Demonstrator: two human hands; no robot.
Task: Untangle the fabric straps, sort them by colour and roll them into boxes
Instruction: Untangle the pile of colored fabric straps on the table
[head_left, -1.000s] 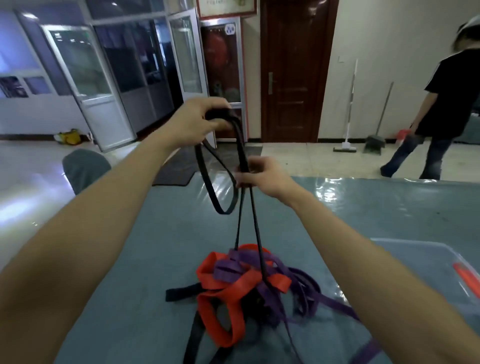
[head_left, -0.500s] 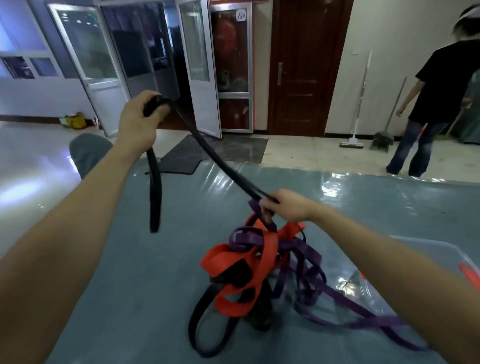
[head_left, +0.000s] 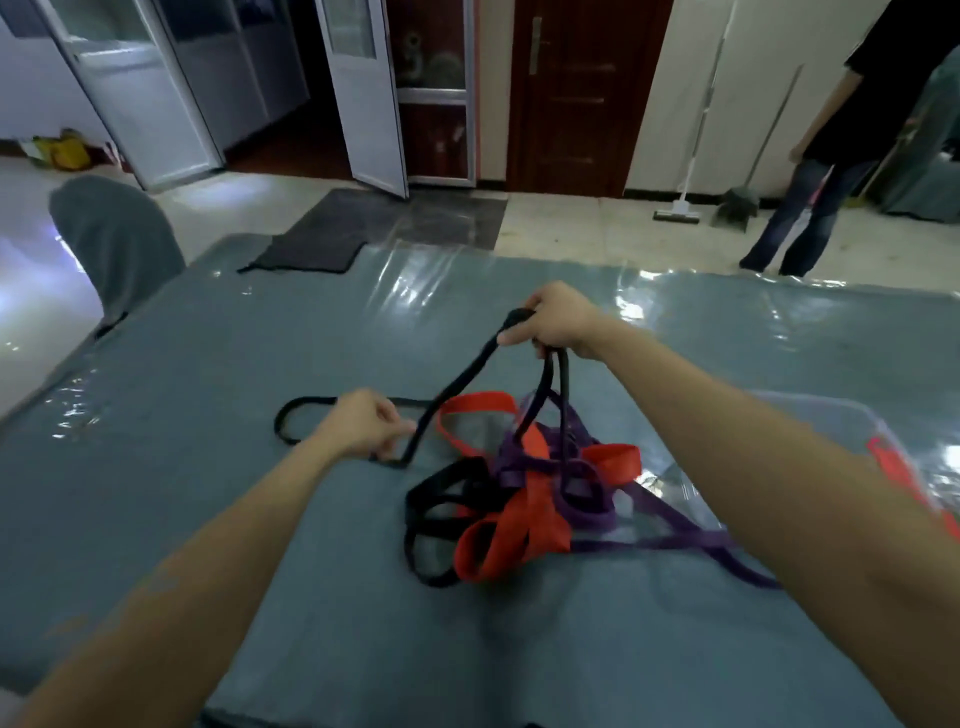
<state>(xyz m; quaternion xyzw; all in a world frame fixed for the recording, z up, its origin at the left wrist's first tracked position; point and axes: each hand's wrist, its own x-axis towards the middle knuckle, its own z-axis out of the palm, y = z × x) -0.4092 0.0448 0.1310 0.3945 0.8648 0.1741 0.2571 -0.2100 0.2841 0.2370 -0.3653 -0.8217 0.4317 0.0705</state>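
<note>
A tangle of straps lies in the middle of the grey-blue table: a red strap, a purple strap and a black strap. My left hand pinches the black strap low over the table, left of the tangle, with a black loop lying beyond it. Above the tangle my right hand grips the same black strap, which runs taut down to my left hand and into the pile. A clear plastic box with a red piece at its edge sits at the right, partly behind my right arm.
The table is covered with shiny clear film. A grey covered chair stands at the far left corner. Beyond the far edge a person in dark clothes stands at the right, near a mop and a broom.
My left hand has come down from high at the left to the table, laying black strap there. My right hand has lifted above the tangle. The view has tilted downward.
</note>
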